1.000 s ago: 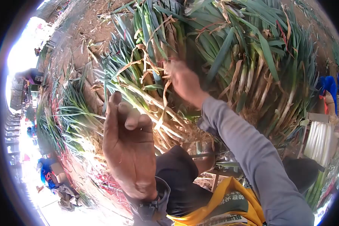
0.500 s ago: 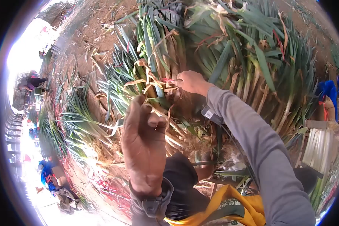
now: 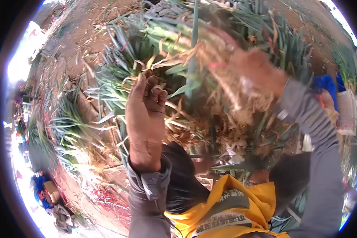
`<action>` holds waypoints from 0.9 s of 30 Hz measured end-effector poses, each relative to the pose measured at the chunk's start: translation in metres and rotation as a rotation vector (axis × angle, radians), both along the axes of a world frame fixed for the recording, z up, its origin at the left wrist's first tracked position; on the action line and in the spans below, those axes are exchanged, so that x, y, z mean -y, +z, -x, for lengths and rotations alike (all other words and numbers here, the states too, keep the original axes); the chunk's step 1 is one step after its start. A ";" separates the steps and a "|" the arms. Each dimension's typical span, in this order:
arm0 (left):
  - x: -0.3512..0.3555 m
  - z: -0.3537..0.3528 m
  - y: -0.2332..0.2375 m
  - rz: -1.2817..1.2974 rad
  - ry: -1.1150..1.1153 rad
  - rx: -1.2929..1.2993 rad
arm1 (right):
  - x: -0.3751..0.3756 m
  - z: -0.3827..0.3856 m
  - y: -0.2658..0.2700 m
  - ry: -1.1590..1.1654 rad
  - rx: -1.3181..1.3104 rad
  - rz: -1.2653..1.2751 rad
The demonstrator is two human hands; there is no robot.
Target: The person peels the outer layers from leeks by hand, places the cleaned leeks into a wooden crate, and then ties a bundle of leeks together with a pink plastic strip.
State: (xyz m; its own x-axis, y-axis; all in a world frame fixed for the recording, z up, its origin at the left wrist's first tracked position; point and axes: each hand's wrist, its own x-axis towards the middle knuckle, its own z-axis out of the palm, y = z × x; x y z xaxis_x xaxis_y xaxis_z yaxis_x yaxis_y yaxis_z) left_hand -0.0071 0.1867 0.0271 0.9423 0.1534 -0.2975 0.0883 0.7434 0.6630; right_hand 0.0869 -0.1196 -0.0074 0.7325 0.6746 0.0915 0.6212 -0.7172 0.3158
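Observation:
My right hand [image 3: 254, 67], smeared by motion, is closed on a bundle of long green onions [image 3: 222, 55] with a red tie showing beside the hand. The bundle is tilted, its leafy tops to the left and its pale, rooty ends to the lower right. My left hand [image 3: 144, 119] is raised at the centre left with its fingers curled in. Dry, yellowed leaves [image 3: 150, 65] show right at its fingertips; whether it grips anything is hidden. Below the bundle lie loose roots and stalks [image 3: 234, 131].
More green onions [image 3: 111, 83] lie left of the bundle, with another pile [image 3: 71, 127] farther left. Red strings [image 3: 107, 200] are scattered at the lower left. A yellow apron [image 3: 226, 198] covers my lap. Blue cloth [image 3: 325, 87] is at the right.
My right hand has moved up and to the right, pulling the bundle of green onions, which now tilts. My left hand stays curled, slightly higher in view. The view has shifted.

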 end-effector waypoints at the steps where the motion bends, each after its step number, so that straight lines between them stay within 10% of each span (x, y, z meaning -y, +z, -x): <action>1: 0.002 -0.002 -0.002 0.022 -0.044 0.012 | 0.006 0.022 -0.029 0.082 0.089 0.015; 5: 0.013 0.001 -0.001 0.130 -0.234 0.090 | -0.012 0.115 -0.137 -0.059 -0.120 -0.132; 20: 0.049 0.002 0.004 -0.144 -0.323 0.075 | 0.045 0.059 -0.105 -0.323 -0.074 -0.971; 22: 0.060 -0.001 -0.007 -0.235 -0.356 -0.009 | 0.050 0.034 -0.086 -0.777 -0.663 -1.301; 27: 0.081 -0.021 -0.033 -0.402 -0.581 -0.131 | 0.046 -0.002 -0.169 -0.417 -0.417 -1.104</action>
